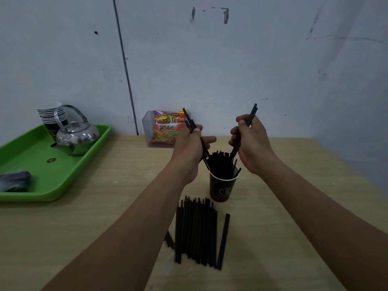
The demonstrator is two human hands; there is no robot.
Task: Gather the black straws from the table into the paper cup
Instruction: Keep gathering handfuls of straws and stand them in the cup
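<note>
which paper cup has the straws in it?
The dark paper cup standing alone on the table, packed with black straws. The other cups sit stacked on the green tray behind the kettle.

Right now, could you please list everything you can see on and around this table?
Cup: one, dark, table centre.
Cup straws: many, black, standing in cup.
Loose straws: many, black, flat before the cup.
Tray: one, green, table left.
Kettle: one, silver, on tray.
Stacked cups: several, white-rimmed, behind kettle.
Snack packet: one, red, in clear box by wall.
Left hand: grips a few straws above cup.
Right hand: grips a few straws above cup.
</note>
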